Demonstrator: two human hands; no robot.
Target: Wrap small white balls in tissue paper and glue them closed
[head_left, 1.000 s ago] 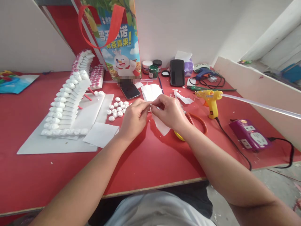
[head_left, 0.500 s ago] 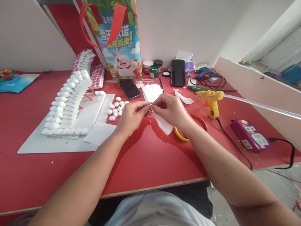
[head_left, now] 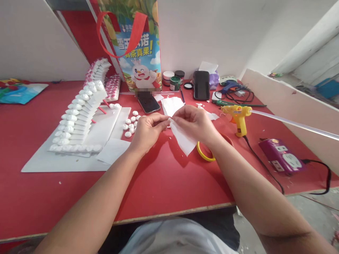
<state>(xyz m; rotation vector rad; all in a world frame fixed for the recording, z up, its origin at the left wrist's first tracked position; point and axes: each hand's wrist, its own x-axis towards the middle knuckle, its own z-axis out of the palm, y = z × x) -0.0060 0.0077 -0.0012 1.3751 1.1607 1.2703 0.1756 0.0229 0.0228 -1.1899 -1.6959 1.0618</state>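
A white strip of thin paper [head_left: 184, 137] hangs down from the fingertips of my two hands, above the red table. My left hand [head_left: 150, 130] pinches its upper end from the left. From the right, my right hand [head_left: 196, 123] pinches the same strip, its fingertips almost touching those of the left. Just left of my left hand lie several small white rounded pieces [head_left: 128, 134]. Behind my hands is a stack of white paper sheets [head_left: 171, 105]. A yellow and orange ring [head_left: 205, 155] lies partly under my right forearm.
On the left, a curved white structure [head_left: 82, 116] stands on white boards [head_left: 39, 160]. A yellow glue gun [head_left: 240, 121] and a purple power box [head_left: 280, 157] with cables are on the right. Phones [head_left: 148, 103], paint jars [head_left: 174, 84] and a tall bag [head_left: 139, 46] stand or lie behind.
The paper strip has swung slightly and spread wider below my right hand. Both hands keep their pinch in nearly the same place. The camera view has shifted a little.
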